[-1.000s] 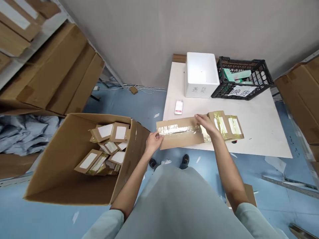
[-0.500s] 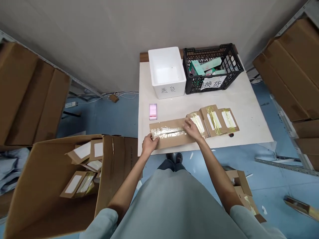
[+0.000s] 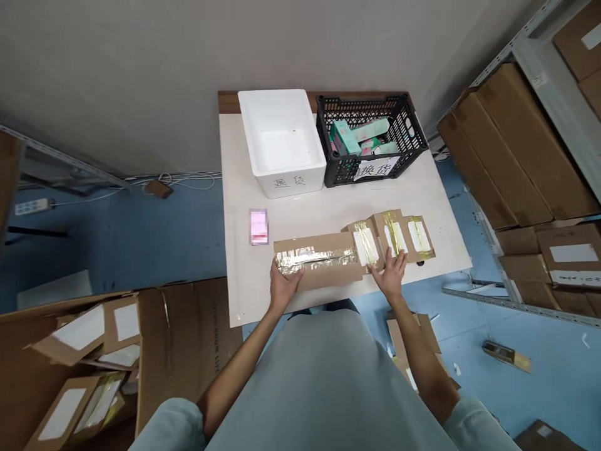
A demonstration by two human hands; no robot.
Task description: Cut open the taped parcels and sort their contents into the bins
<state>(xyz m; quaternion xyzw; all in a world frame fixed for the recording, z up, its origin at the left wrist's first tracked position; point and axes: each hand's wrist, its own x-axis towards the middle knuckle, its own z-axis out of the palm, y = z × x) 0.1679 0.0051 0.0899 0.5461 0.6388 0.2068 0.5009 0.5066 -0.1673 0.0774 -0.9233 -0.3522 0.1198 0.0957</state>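
Note:
A long cardboard box (image 3: 323, 279) with shiny tape along its top lies near the table's front edge. My left hand (image 3: 284, 287) grips its left end, thumb on the near side. To its right stand several smaller taped cartons in a row: one with a white label (image 3: 360, 233) touching the long box, a taller middle carton (image 3: 382, 227), and a third carton (image 3: 425, 252) at the right end. My right hand (image 3: 390, 275) has its fingers spread against the near side of these small cartons; it is off the long box.
A white bin (image 3: 282, 181) and a black crate (image 3: 335, 172) holding green boxes stand at the table's back. A small blurred pink-white item (image 3: 258, 227) lies on the white table (image 3: 239, 275). At left, a large carton (image 3: 188, 332) holds labelled packages. Shelved cartons (image 3: 511, 150) flank the right.
My view has swung right and nearer the table. The long box, first held in both hands, was lowered onto the table. My right hand has left it for the small cartons.

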